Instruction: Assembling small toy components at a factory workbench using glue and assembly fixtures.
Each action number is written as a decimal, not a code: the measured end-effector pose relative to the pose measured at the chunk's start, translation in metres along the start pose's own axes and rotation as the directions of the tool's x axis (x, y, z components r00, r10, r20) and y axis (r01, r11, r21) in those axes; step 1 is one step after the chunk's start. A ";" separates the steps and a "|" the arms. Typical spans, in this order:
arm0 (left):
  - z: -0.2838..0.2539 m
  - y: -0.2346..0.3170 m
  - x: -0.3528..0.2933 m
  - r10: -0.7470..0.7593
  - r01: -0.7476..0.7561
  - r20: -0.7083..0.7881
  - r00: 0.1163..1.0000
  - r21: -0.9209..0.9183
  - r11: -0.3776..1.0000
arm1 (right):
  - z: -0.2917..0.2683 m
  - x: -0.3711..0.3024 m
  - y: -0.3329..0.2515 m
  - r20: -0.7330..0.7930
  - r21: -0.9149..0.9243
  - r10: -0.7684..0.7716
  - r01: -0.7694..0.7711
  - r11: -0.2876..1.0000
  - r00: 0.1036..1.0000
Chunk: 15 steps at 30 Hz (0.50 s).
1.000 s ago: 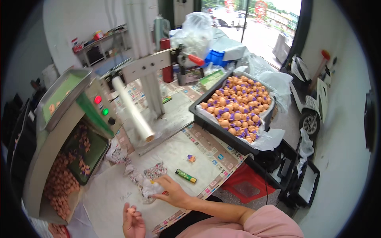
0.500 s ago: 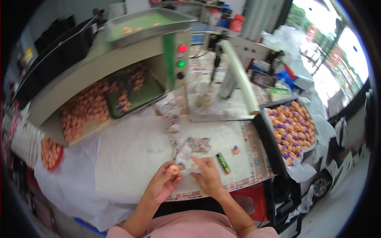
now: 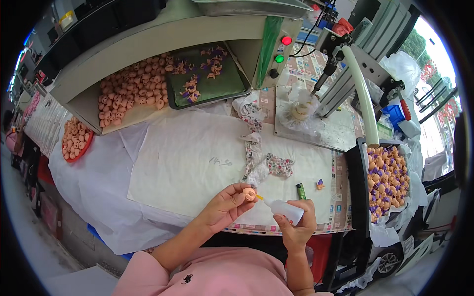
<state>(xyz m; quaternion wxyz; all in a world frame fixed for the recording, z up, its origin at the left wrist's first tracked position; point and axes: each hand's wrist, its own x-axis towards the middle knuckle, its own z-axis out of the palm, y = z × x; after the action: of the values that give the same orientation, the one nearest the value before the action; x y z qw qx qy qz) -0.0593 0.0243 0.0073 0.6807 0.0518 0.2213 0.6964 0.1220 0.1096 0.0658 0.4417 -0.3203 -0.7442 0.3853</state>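
Pinched in the fingers of my left hand [image 3: 222, 209] is a small peach-coloured doll head [image 3: 249, 194] with a hollow in it. My right hand [image 3: 299, 224] grips a white squeeze bottle [image 3: 287, 211], tilted so that its thin yellow nozzle [image 3: 259, 197] points at the head. The tip is at the head's edge; I cannot tell whether they touch. Just beyond my hands lies a crumpled flowered cloth [image 3: 279, 165]. A green lighter-shaped object [image 3: 300, 191] lies by my right hand, and a small peach and purple figure [image 3: 320, 184] rests farther right.
Many peach pieces [image 3: 143, 79] are heaped inside a cabinet at the far left, beside a dark green tray [image 3: 224, 85] with purple-and-peach parts. A red bowl [image 3: 85, 152] of pieces stands left. A press with a metal base [image 3: 321, 127] and a black bin [image 3: 359, 185] of figures stand right.
My view has shifted, so the table appears farther right. The bottle, mostly hidden at my right hand before, now shows clearly, held tilted with its nozzle at the doll head.
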 end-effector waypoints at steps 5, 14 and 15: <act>-0.001 0.002 -0.001 0.004 -0.004 0.008 1.000 0.012 1.000 | 0.004 0.002 -0.006 0.016 -0.057 -0.062 0.062 0.996 0.998; 0.000 0.003 -0.002 -0.011 0.011 -0.007 1.000 0.022 1.000 | 0.005 0.004 -0.004 0.049 -0.089 -0.059 0.063 0.994 0.997; 0.000 0.003 -0.002 -0.012 0.012 -0.007 1.000 0.023 1.000 | 0.004 0.004 -0.005 0.048 -0.089 -0.059 0.063 0.994 0.997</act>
<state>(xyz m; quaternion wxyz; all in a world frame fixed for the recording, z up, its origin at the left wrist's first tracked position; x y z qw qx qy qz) -0.0616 0.0226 0.0087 0.6836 0.0560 0.2318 0.6898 0.1162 0.1091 0.0702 0.4215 -0.3085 -0.7800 0.3448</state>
